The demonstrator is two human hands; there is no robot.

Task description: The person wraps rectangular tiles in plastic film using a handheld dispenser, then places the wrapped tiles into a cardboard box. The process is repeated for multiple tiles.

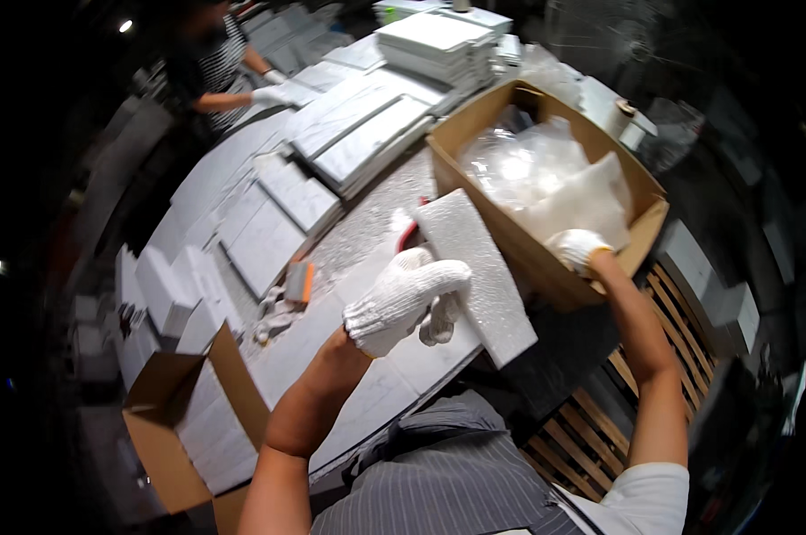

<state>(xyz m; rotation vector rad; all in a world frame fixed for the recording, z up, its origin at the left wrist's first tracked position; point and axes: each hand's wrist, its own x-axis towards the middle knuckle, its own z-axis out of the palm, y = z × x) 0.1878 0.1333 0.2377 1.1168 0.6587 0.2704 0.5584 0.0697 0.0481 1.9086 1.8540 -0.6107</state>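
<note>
My left hand (410,299), in a white knit glove, hovers over the near part of the table with its fingers curled. Its fingertips overlap the left edge of a flat slab with a white, foam-like surface (483,276); whether anything is inside the fingers is hidden. That slab lies at an angle, one corner jutting past the table edge. At the near wall of an open cardboard box (474,192), my gloved right hand (581,248) reaches in and grips a whitish, translucent foam bag (559,209). More clear plastic fills the box.
White marble-look tiles (367,143) lie in stacks across the table (389,370). An orange-edged grey block (299,282) rests mid-table. Another open carton (166,446) stands near left; wooden slatted pallets (581,437) are at right. Across the table a person (229,80) handles tiles with gloved hands.
</note>
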